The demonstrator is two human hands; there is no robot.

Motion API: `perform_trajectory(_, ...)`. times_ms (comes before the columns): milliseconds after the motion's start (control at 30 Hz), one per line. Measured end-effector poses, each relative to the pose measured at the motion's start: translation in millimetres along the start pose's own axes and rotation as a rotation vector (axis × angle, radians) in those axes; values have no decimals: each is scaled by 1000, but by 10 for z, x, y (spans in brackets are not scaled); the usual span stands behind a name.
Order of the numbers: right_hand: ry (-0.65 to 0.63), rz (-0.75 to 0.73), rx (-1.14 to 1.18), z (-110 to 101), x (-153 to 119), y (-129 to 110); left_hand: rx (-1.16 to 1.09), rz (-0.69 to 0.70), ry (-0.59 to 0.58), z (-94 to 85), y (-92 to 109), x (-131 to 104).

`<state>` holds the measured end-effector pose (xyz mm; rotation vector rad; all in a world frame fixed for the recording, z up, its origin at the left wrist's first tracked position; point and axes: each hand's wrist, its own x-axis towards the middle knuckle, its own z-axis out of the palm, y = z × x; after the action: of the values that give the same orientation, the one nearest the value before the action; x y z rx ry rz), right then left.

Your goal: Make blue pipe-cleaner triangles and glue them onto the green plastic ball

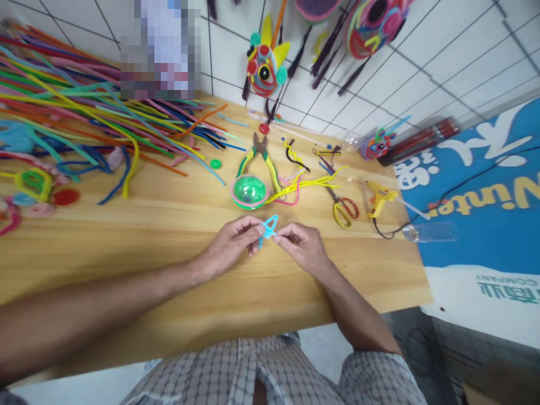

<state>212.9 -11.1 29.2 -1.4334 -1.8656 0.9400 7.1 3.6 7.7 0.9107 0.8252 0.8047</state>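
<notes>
Between my two hands is a light-blue pipe cleaner [270,223], bent into a narrow loop at the top with turns wound around its base. My left hand [238,239] pinches the wound part from the left, and a short blue end hangs below its fingers. On the other side, my right hand [301,244] grips the pipe cleaner near its base between thumb and forefinger. Just beyond my hands sits a shiny green half-ball [250,191] with a pink fuzzy rim. Pliers [260,151] with green and yellow handles lie behind it.
Many coloured pipe cleaners [84,107] are heaped at the left. Scissors [343,209], a yellow glue gun [379,198] with a black cord and yellow pipe cleaners [310,187] lie to the right. Decorated masks [265,70] hang on the tiled wall. A blue printed board [476,225] borders the table.
</notes>
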Motion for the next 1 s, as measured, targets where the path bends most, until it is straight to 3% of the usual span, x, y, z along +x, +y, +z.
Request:
perform_trajectory(500, -95, 61, 127, -11, 2, 0, 27, -50, 15, -27, 19, 15)
perform_trajectory(567, -49, 112, 172, -60, 22, -12, 8, -53, 27, -34, 2, 21)
perform_trajectory(767, 262, 187, 228, -232, 85, 2, -39, -52, 32, -55, -66, 29)
perform_trajectory(867, 263, 149, 186, -219, 65, -1, -20, -52, 30, -53, -54, 25)
perform_trajectory(1000, 154, 3, 105, -76, -2, -54, 19, -51, 19, -41, -4, 14)
